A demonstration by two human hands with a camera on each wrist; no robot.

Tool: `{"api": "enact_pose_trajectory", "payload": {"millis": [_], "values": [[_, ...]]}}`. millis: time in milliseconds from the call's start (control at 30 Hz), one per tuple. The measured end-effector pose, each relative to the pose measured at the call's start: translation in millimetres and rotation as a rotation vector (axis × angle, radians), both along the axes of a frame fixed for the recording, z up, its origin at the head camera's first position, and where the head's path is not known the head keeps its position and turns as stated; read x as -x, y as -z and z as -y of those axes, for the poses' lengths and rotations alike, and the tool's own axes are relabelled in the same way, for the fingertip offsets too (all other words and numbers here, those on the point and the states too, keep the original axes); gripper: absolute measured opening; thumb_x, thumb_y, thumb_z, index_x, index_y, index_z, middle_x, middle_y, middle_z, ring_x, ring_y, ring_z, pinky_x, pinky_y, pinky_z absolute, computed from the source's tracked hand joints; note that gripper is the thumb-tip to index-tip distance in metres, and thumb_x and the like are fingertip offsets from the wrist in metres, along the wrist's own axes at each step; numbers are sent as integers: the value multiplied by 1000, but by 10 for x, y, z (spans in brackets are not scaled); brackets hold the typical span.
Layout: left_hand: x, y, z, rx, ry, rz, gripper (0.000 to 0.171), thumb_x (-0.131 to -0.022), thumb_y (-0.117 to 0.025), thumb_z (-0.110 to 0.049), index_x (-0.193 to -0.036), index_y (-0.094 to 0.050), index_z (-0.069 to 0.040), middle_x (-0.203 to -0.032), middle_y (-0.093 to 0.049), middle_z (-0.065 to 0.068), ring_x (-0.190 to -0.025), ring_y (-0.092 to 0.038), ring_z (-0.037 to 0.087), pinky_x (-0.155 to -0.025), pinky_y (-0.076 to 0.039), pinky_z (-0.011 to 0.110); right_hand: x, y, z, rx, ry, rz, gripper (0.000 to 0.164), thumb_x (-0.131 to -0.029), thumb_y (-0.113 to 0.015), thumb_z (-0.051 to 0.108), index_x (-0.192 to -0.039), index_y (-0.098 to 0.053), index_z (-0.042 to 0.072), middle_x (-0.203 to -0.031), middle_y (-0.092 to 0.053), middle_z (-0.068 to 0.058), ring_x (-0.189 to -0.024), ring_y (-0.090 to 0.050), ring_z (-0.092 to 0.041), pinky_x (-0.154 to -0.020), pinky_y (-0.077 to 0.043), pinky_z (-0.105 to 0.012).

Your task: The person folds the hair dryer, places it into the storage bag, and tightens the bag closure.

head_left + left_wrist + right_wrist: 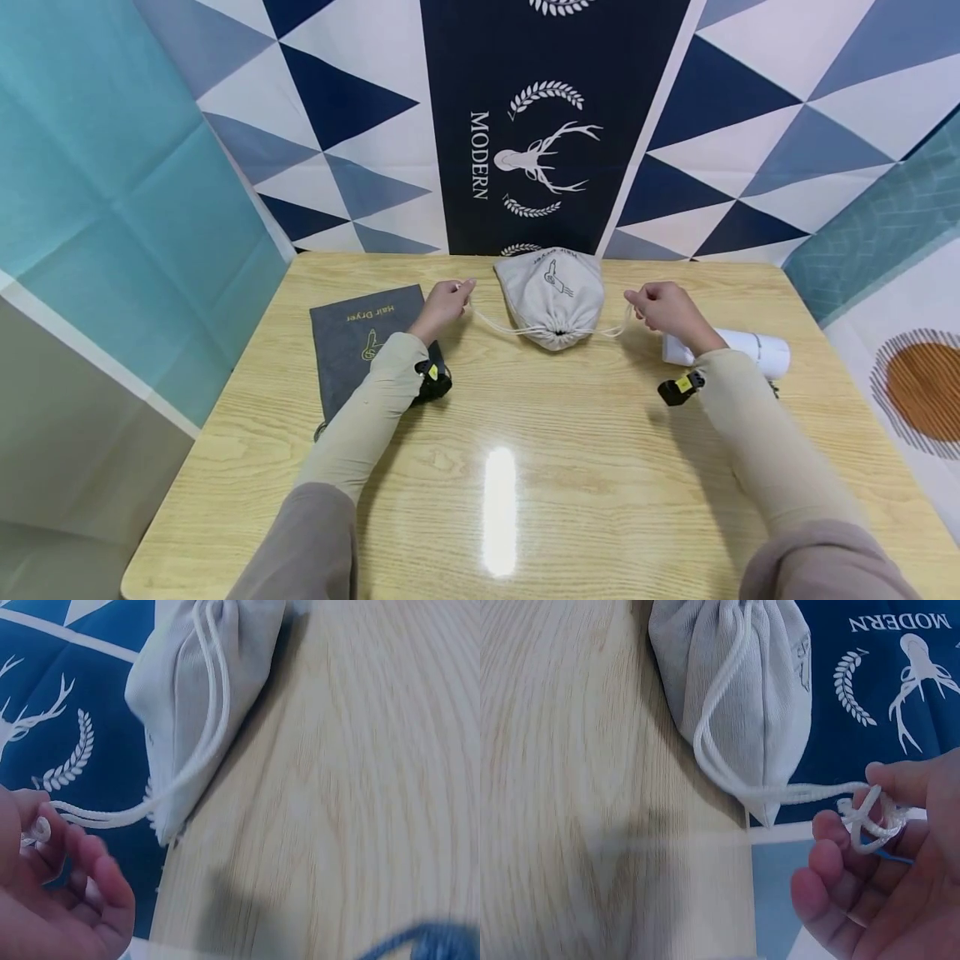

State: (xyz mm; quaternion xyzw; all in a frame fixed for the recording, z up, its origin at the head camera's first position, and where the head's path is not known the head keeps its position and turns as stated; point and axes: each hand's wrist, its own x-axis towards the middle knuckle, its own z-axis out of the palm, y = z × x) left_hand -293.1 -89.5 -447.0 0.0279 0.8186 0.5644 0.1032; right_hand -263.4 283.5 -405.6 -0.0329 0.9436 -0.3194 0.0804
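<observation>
A pale grey drawstring bag (pixel 558 292) printed with a hair dryer lies at the table's back edge, its gathered mouth toward me and drawn nearly closed. To its left, my left hand (pixel 444 307) pinches one white drawstring (pixel 112 817) between thumb and forefinger. On the other side my right hand (pixel 663 307) pinches the opposite cord (pixel 802 793), whose knotted end loops over the fingers in the right wrist view. Both cords run outward from the mouth; the left one looks fairly straight, the right one sags a little. The bag bulges, and its contents are hidden.
A dark grey pouch (pixel 345 342) with a gold hair dryer print lies under my left forearm. Beyond my right wrist is a white cylindrical object (pixel 768 354), partly covered by the arm. A patterned cloth (pixel 360 100) hangs behind the wooden table (pixel 555 467).
</observation>
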Motion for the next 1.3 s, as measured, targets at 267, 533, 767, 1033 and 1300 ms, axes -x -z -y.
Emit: {"api": "enact_pose_trajectory", "payload": {"millis": [267, 533, 767, 1033, 1300], "values": [[-2, -19, -221, 102, 87, -30, 55, -104, -41, -40, -73, -54, 3, -44, -36, -5, -44, -33, 12, -54, -33, 27, 39, 67, 101, -50, 0, -21, 50, -102, -44, 44, -75, -53, 2, -58, -47, 1, -54, -42, -18, -54, -37, -33], [-2, 14, -339, 97, 155, -27, 49, -105, -43, -34, -64, -51, -9, -50, -41, -6, -47, -34, 9, -52, -31, 23, 87, 132, 163, -53, -11, -13, 48, -102, -47, 40, -77, -55, 0, -57, -43, 3, -56, -38, -16, -57, -34, -33], [-22, 42, -394, 59, 203, 30, 45, -104, -44, -30, -73, -56, 0, -52, -45, -4, -46, -35, 8, -51, -32, 23, 101, 173, 198, -41, -19, -14, 44, -101, -50, 34, -77, -56, -2, -56, -42, 4, -55, -39, -15, -56, -35, -31], [-49, 101, -424, 112, 264, 29, 42, -103, -48, -30, -71, -55, -4, -54, -47, -4, -50, -40, 8, -52, -34, 21, 100, 259, 247, -54, -23, -8, 45, -101, -50, 35, -77, -57, -2, -56, -42, 5, -56, -40, -14, -56, -36, -30], [-75, 126, -420, 135, 316, 53, 38, -102, -50, -28, -73, -57, -6, -60, -50, -3, -54, -43, 8, -55, -37, 20, 90, 300, 279, -36, -34, 4, 44, -101, -50, 33, -73, -55, 0, -56, -46, 4, -55, -42, -15, -57, -37, -31]]}}
